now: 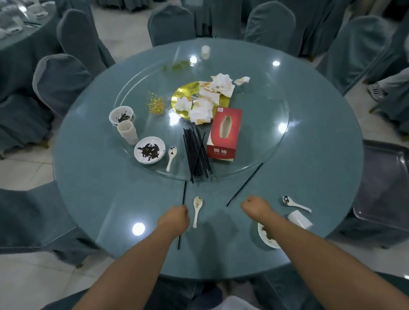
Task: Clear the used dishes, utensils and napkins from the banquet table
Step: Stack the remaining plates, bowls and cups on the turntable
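left hand (176, 217) is curled round a single black chopstick (184, 192), which pokes out past the knuckles toward the lazy susan (265, 148) and out below the wrist toward the table edge. right hand (253, 205) is knuckles-up with the fingers curled under; cannot tell if it holds anything. the key relation: the loose chopstick (244, 184) lies just ahead of the right hand, long axis diagonal, near tip close to the right knuckles, far tip up-right touching the lazy susan rim. right hand is clearly nearer, so it looks like the next pick. a white spoon (197, 211) lies between the hands, handle toward the person, just beside the left hand. the chopstick bundle (196, 153) sits on the lazy susan straight ahead.
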Available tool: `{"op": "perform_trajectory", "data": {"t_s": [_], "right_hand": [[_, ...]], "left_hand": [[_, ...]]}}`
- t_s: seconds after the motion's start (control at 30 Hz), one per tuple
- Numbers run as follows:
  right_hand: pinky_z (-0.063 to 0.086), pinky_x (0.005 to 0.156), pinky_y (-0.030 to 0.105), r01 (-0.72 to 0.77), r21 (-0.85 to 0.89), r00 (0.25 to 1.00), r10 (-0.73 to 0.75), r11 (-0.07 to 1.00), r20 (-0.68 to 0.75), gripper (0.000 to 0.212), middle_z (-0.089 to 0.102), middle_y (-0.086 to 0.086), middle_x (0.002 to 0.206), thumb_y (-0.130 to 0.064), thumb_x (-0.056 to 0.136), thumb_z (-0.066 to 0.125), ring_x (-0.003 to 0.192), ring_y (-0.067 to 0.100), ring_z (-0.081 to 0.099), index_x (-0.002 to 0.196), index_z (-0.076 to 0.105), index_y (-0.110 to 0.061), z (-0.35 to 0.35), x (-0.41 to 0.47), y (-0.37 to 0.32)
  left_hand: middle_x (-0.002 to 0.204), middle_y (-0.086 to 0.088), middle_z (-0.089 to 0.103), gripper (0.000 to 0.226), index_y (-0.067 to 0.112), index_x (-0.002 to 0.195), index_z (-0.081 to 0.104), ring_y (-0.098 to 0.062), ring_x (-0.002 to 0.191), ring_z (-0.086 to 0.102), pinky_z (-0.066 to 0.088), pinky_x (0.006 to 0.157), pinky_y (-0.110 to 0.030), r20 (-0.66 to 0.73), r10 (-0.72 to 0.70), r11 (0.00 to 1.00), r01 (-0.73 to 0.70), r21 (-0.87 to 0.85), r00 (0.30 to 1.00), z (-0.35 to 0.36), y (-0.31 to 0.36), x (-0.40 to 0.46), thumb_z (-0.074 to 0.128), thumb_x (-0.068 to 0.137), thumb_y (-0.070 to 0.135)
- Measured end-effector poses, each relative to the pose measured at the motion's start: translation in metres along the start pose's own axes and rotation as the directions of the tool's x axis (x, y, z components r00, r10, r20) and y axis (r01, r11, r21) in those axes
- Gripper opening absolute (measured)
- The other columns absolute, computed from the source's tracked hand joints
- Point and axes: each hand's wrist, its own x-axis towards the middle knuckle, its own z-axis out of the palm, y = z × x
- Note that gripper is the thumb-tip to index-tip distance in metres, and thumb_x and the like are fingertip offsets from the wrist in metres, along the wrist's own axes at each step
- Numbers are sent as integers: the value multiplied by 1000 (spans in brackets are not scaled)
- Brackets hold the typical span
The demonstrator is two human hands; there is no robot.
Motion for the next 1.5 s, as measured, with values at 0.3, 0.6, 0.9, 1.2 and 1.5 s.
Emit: {"op": "perform_trajectory", "data": {"t_s": [0.3,0.6,0.9,1.2,1.5], "right_hand": [[45,74,27,-171,36,985,171,985,14,33,64,12,95,-34,95,48,86,26,60,69,51,-14,22,86,-20],[45,67,31,-199,86,971,208,976,-118,40,60,13,78,-31,99,48,79,28,59,66,52,-8,53,145,-11],[45,59,29,-296,101,952,302,950,-54,25,63,15,75,-11,91,55,69,26,58,68,59,-2,51,148,-2],[46,64,31,-222,279,969,244,934,-46,29,62,16,76,-25,92,57,70,26,57,72,57,-5,23,118,6],[50,62,35,-100,393,979,160,914,-125,24,63,11,64,-20,91,53,58,24,55,73,58,-6,-16,83,-11]], "left_hand": [[113,-6,64,28,19,109,61,-29,102,63,52,88,-36,87,-147,983,156,-100,985,13,-50,65,45,96,39],[110,-10,63,20,13,103,53,-31,101,62,51,81,-40,73,-193,966,203,-162,978,77,-46,75,52,97,33],[110,-16,63,12,5,102,56,-33,100,63,50,81,-41,106,-293,949,303,-93,950,77,-56,63,48,94,9],[109,-15,63,25,2,104,56,-27,97,62,48,75,-32,113,-334,917,351,-190,936,55,-58,43,55,96,25],[89,-6,62,19,10,93,60,-20,78,57,42,60,-26,-45,-281,873,236,-426,959,-16,-12,44,64,85,26]]}}
